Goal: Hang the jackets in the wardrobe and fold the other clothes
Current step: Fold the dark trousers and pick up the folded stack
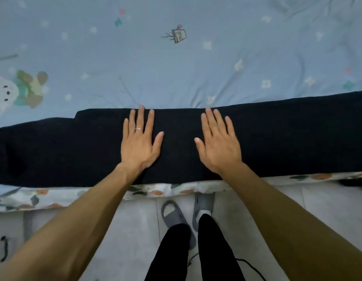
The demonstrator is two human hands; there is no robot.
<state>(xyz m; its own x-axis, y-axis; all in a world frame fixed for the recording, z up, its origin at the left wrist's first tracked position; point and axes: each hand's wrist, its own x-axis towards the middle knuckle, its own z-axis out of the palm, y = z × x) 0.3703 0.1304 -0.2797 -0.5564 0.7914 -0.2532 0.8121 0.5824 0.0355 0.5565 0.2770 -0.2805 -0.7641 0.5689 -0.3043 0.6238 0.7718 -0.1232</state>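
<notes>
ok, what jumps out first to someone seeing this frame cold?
The long dark navy folded garment stretched across the near edge of the bed, with the left hand and right hand pressed flat on its middle, fingers straight. Behind it lies the pale blue cartoon-print bedsheet; below, grey slippers on the tiled floor.

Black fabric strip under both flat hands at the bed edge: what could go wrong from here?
1. The long black folded garment lies along the bed's near edge, above the floral sheet border; a push toward the person could slide it onto the floor.
2. The left hand and right hand press only the middle; both ends run out of view and may unfold unnoticed.
3. The thin black cable by the grey slippers could trip a step.
</notes>
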